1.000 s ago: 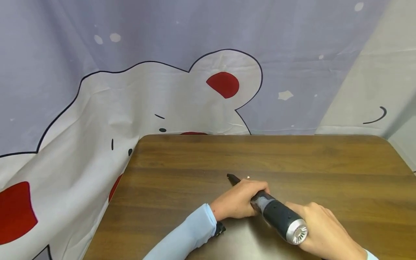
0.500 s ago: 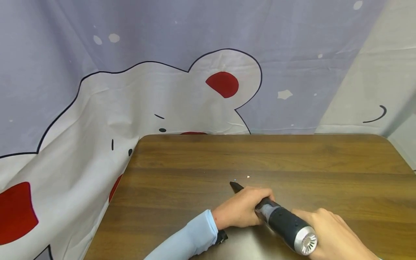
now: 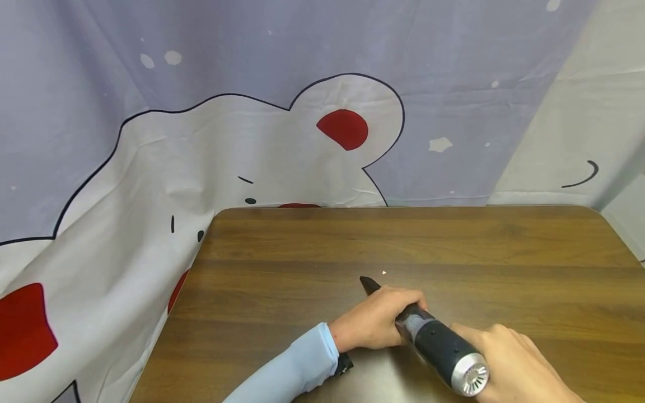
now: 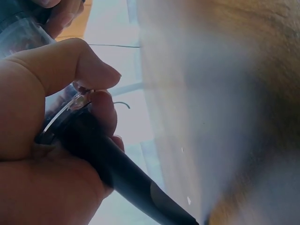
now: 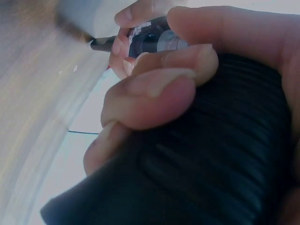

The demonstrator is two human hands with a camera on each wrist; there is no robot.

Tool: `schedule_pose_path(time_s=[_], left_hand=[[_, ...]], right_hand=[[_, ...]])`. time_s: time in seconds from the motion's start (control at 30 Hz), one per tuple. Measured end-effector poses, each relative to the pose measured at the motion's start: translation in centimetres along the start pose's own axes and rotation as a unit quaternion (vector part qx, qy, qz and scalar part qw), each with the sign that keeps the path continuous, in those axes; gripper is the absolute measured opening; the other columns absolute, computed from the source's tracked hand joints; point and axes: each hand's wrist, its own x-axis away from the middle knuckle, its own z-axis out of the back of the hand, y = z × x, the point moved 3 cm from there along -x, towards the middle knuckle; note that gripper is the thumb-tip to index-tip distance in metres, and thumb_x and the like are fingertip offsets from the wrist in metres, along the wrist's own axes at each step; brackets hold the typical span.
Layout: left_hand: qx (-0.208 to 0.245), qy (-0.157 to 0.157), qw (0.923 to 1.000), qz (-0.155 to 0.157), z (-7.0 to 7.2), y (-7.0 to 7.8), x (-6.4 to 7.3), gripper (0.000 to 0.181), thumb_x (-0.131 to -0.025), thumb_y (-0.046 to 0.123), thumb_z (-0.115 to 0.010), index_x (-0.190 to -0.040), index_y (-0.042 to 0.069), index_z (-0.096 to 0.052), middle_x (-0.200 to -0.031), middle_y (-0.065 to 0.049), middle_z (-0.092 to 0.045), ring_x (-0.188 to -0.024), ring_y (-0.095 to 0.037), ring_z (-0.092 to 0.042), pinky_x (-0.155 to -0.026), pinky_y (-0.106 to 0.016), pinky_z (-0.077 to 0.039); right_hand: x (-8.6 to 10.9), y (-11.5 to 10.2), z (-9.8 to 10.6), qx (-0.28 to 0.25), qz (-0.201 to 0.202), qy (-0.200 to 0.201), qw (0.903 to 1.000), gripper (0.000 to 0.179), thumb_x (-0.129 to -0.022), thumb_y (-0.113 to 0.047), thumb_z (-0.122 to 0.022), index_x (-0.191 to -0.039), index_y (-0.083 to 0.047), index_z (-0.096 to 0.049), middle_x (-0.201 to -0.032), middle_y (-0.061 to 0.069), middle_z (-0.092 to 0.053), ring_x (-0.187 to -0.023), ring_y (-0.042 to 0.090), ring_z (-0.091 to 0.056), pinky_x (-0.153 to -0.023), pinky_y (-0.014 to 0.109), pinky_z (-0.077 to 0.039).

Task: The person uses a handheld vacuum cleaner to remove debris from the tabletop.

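Observation:
A black and silver handheld vacuum cleaner [image 3: 443,347] slants over the wooden table, its narrow black nozzle [image 3: 369,284] pointing forward and left. My left hand [image 3: 380,317] grips the front, fingers and thumb around the clear section behind the nozzle, as the left wrist view shows. My right hand [image 3: 516,364] is wrapped around the ribbed black handle [image 5: 211,154]; the motor end hides part of it in the head view. A tiny white scrap [image 3: 384,272] lies just beyond the nozzle tip. In the left wrist view the tip is close to the tabletop; contact is unclear.
The brown wooden table [image 3: 282,240] has rounded far corners. Behind it and along its left side hangs a lilac and white cartoon-print curtain [image 3: 242,145]. Something black [image 3: 344,364] shows under the left sleeve at the wrist.
The vacuum and both hands first shifted right and toward me, then the nozzle tip edged slightly forward. A tiny bluish speck visible near the tip half a second ago is no longer seen.

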Motion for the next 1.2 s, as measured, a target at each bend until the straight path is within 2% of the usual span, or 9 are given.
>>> schedule_pose_path(time_s=[0.17, 0.5, 0.77, 0.93, 1.2], left_hand=[[-0.001, -0.002, 1.0, 0.002, -0.2, 0.0, -0.4, 0.042, -0.069, 0.011, -0.08, -0.1, 0.025, -0.057, -0.092, 0.021, -0.055, -0.082, 0.007, -0.048, -0.081, -0.014, -0.038], [0.01, -0.015, 0.9998, 0.003, -0.9, -0.1, -1.5, 0.047, -0.064, 0.01, -0.082, -0.101, 0.025, -0.057, -0.093, 0.021, -0.055, -0.083, 0.005, -0.049, -0.078, -0.012, -0.038], [0.02, -0.017, 0.9996, -0.009, -1.0, -0.1, -2.3, 0.046, -0.065, 0.011, -0.083, -0.101, 0.025, -0.057, -0.093, 0.021, -0.056, -0.083, 0.005, -0.049, -0.079, -0.012, -0.038], [0.022, -0.02, 0.9995, -0.006, -1.0, -0.3, -2.7, 0.046, -0.065, 0.012, -0.083, -0.102, 0.025, -0.058, -0.094, 0.021, -0.056, -0.084, 0.005, -0.05, -0.079, -0.012, -0.039], [0.031, -0.011, 0.9994, -0.012, -1.1, -0.8, -3.3, 0.045, -0.065, 0.012, -0.083, -0.101, 0.025, -0.059, -0.093, 0.02, -0.057, -0.084, 0.004, -0.051, -0.078, -0.012, -0.04]], right_hand=[[0.2, -0.1, 0.4, 0.011, -0.006, -0.006, 0.9999, 0.033, -0.068, -0.048, -0.078, -0.084, -0.04, -0.051, -0.059, -0.025, -0.043, -0.05, -0.004, -0.04, -0.045, 0.028, -0.035], [0.6, 0.1, 1.1, 0.018, -0.027, -0.024, 0.9992, 0.037, -0.066, -0.053, -0.079, -0.087, -0.04, -0.052, -0.059, -0.025, -0.043, -0.051, -0.003, -0.04, -0.047, 0.03, -0.035], [0.7, 0.2, 1.4, 0.015, -0.051, -0.033, 0.9981, 0.035, -0.067, -0.047, -0.079, -0.089, -0.039, -0.054, -0.059, -0.024, -0.045, -0.051, -0.003, -0.041, -0.047, 0.029, -0.036], [0.7, 0.4, 1.5, 0.022, -0.055, -0.018, 0.9981, 0.03, -0.07, -0.046, -0.078, -0.086, -0.04, -0.053, -0.059, -0.025, -0.044, -0.05, -0.002, -0.041, -0.047, 0.03, -0.036], [0.6, 0.7, 1.7, 0.038, -0.048, 0.017, 0.998, 0.033, -0.068, -0.041, -0.081, -0.081, -0.041, -0.05, -0.056, -0.024, -0.041, -0.049, -0.002, -0.039, -0.047, 0.029, -0.035]])
